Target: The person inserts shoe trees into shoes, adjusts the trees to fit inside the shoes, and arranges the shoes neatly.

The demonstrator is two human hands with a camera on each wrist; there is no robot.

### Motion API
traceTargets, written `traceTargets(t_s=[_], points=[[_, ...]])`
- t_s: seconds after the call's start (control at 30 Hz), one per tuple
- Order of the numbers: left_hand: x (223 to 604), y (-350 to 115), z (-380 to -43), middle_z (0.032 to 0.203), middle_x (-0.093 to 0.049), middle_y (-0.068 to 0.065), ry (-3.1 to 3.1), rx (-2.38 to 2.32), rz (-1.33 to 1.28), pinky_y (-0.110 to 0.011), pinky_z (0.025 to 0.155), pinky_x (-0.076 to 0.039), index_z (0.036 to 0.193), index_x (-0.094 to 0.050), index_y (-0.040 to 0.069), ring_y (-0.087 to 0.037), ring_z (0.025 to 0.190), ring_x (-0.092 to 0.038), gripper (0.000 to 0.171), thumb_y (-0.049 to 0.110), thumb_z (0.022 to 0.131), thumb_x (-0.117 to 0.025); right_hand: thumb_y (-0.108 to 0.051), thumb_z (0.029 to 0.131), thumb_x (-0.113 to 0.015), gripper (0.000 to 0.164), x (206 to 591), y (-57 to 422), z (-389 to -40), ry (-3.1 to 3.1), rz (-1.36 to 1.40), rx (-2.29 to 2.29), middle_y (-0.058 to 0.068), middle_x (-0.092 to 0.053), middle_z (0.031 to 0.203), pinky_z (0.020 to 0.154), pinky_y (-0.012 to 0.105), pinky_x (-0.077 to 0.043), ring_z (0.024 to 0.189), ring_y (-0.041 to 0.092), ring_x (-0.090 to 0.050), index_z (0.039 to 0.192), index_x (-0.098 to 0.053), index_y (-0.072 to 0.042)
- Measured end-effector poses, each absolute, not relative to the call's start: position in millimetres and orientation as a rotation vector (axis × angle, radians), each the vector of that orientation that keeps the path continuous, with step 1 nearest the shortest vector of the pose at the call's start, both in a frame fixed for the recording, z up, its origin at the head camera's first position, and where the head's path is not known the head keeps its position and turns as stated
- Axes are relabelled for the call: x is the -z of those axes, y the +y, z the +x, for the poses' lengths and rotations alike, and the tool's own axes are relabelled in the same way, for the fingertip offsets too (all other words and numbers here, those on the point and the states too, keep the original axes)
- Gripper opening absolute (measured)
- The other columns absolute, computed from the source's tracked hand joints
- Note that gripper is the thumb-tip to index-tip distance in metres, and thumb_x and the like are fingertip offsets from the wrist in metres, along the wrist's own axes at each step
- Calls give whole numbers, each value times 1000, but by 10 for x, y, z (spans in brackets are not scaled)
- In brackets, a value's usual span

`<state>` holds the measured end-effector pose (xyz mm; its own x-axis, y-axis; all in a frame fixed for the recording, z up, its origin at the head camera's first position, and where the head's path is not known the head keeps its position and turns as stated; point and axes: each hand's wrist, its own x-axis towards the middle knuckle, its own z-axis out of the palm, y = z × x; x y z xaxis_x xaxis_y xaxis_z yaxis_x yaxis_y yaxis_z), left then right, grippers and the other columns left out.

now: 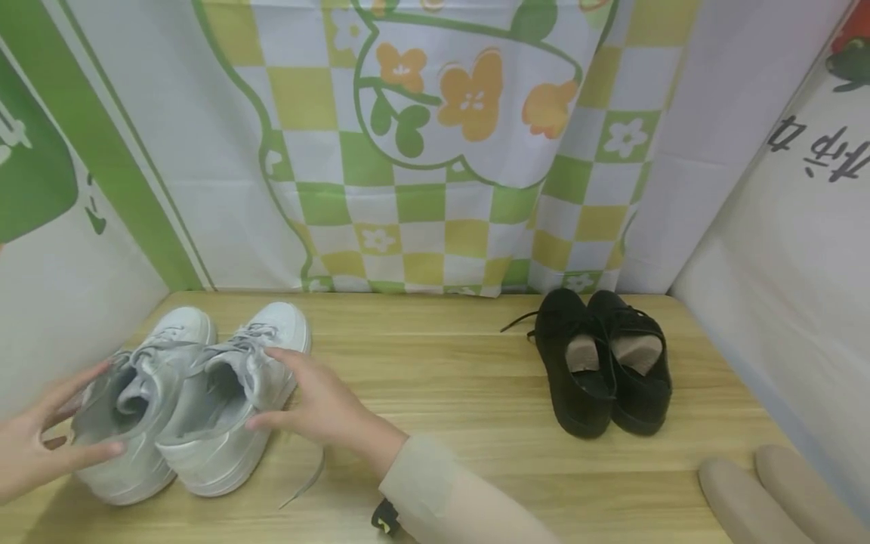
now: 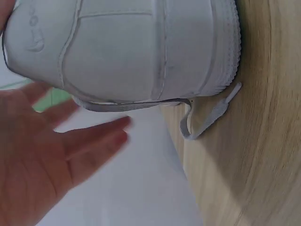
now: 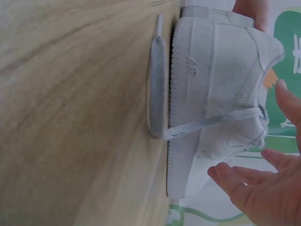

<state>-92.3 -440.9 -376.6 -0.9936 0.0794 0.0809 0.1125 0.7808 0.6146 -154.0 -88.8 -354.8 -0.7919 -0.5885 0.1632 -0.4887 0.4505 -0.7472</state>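
Two white lace-up sneakers stand side by side at the left of the wooden surface, toes toward the back curtain. Beside the outer side of the left sneaker is my left hand, its thumb and fingers spread around the heel opening. My right hand is at the outer side of the right sneaker, thumb near the collar and fingers by the laces. In the right wrist view, its relaxed fingers spread beside the sneaker. A grey lace trails onto the wood.
A pair of black lace-up shoes with beige inserts stands at the right. Two rounded beige objects lie at the front right corner. A small black item shows by my right forearm. A checkered curtain hangs behind the wooden surface.
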Motion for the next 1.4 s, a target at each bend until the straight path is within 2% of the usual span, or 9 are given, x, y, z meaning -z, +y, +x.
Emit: traceTargets(t_s=[0.1, 0.17, 0.3, 0.33, 0.53, 0.67, 0.93, 1.17, 1.4], points=[[3706, -4367, -925, 149, 11, -50, -2985, 1028, -151, -70, 72, -50, 152, 20, 42, -86, 106, -21, 114, 15, 89, -72, -38, 82, -81, 89, 3589, -930, -1562, 2580, -1032, 1200, -7, -38, 158, 118, 23, -30, 145, 9, -37, 154, -34, -17], [3686, -4352, -915, 145, 6, -55, -3001, 1018, -163, -55, 67, -57, 149, 23, 44, -86, 104, -23, 114, 16, 90, -71, -39, 82, -80, 91, 3614, -953, -1572, 2580, -1060, 1169, -6, -37, 159, 118, 23, -30, 146, 10, -36, 155, -32, -17], [3665, -4330, -901, 146, -2, -53, -3020, 980, -180, -40, 66, -59, 154, 19, 36, -83, 108, -25, 111, 16, 91, -69, -42, 81, -80, 95, 3651, -963, -1587, 2616, -1086, 1076, -6, -35, 160, 119, 25, -29, 146, 10, -34, 156, -29, -16], [3650, -4319, -908, 147, -2, -53, -3036, 968, -184, -49, 69, -59, 156, 18, 30, -83, 109, -25, 109, 17, 92, -68, -44, 80, -80, 96, 3656, -960, -1592, 2632, -1089, 1046, -6, -35, 160, 119, 26, -29, 147, 10, -34, 157, -28, -17], [3602, -4209, -975, 149, -9, -49, -3072, 921, -256, -41, 78, -59, 156, 4, -4, -78, 113, -30, 100, 17, 91, -69, -52, 77, -81, 103, 3660, -946, -1593, 2704, -1052, 943, -7, -33, 160, 119, 29, -30, 147, 10, -34, 158, -25, -20], [3613, -4148, -972, 148, -20, -47, -3061, 903, -287, -27, 72, -58, 159, 1, 5, -76, 114, -34, 103, 17, 88, -73, -54, 77, -80, 105, 3667, -945, -1572, 2711, -1066, 916, -6, -33, 161, 120, 32, -30, 147, 10, -34, 158, -23, -19], [3631, -4001, -959, 142, -36, -43, -3034, 790, -318, -58, 71, -54, 157, -16, 0, -68, 106, -51, 104, 25, 80, -81, -49, 78, -81, 107, 3690, -870, -1590, 2657, -1056, 989, -6, -30, 162, 119, 30, -31, 147, 14, -35, 159, -20, -18], [3615, -3934, -995, 138, -43, -41, -3010, 767, -314, -24, 67, -52, 156, -24, 3, -58, 102, -61, 102, 27, 77, -84, -48, 77, -82, 108, 3684, -807, -1625, 2647, -1058, 994, -5, -29, 162, 119, 30, -32, 146, 16, -36, 160, -19, -18], [3585, -3844, -984, 138, -44, -40, -2994, 766, -343, -27, 65, -53, 153, -29, 2, -47, 99, -66, 99, 27, 75, -84, -48, 77, -82, 109, 3689, -744, -1625, 2628, -1048, 993, -6, -28, 163, 119, 31, -31, 147, 16, -35, 160, -18, -20]])
